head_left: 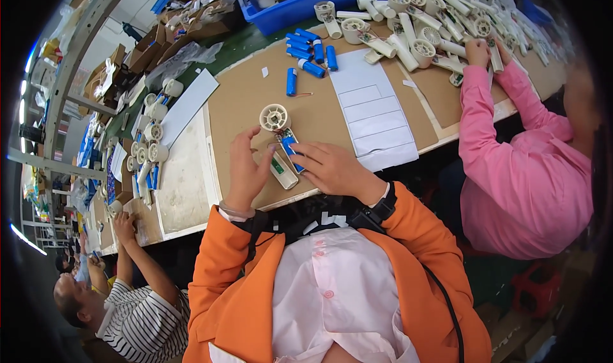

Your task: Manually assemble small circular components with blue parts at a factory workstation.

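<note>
In front of me lies a white handheld fan (274,116), its round grille pointing away from me and its handle opened up. A blue cylindrical battery (295,153) sits in the handle half, with thin wires near the fan head. My right hand (333,166) has its thumb and fingers closed on that battery from the right. My left hand (248,171) is open on the left side, thumb and fingers apart, holding nothing. Beside its thumb lies the loose handle cover (283,173) with a green circuit board in it; whether the thumb touches it I cannot tell.
Several blue batteries (311,51) lie ahead on the brown board. A white paper sheet (373,111) is to the right. White fan parts (415,24) pile up at far right, where a person in pink (517,165) works. A blue bin (281,12) stands behind; another person (128,305) sits left.
</note>
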Available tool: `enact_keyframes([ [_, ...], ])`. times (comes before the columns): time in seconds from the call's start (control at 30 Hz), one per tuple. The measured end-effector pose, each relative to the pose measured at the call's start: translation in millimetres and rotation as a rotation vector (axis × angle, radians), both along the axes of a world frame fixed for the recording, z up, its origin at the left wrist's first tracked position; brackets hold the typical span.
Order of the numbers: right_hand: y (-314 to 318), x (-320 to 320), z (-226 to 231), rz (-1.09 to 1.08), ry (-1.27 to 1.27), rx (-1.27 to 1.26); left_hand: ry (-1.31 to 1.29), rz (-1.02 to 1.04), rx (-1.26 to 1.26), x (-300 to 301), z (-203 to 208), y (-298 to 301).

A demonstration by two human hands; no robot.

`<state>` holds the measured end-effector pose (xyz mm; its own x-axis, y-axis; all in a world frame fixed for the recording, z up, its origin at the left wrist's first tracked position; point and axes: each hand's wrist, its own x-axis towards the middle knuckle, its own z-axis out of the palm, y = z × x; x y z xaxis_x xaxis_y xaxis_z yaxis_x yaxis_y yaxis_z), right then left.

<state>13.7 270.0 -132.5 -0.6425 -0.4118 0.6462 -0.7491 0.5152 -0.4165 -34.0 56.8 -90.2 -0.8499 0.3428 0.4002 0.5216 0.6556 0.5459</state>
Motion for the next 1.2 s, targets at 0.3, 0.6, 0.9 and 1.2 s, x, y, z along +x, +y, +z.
enact_keyframes([
  [0.3,-3,1,14,-0.118,-0.024,-0.115,0.016,0.148,-0.132,4,-8,28],
  [0.6,-5,4,5,-0.192,0.015,0.022,-0.190,0.178,-0.350,6,5,15],
  [0.9,-8,6,12,-0.171,-0.045,0.061,-0.200,0.504,-0.644,-27,-1,-168],
  [1.2,-14,3,10,-0.205,-0.025,0.080,0.164,0.396,-0.162,-29,43,-197],
])
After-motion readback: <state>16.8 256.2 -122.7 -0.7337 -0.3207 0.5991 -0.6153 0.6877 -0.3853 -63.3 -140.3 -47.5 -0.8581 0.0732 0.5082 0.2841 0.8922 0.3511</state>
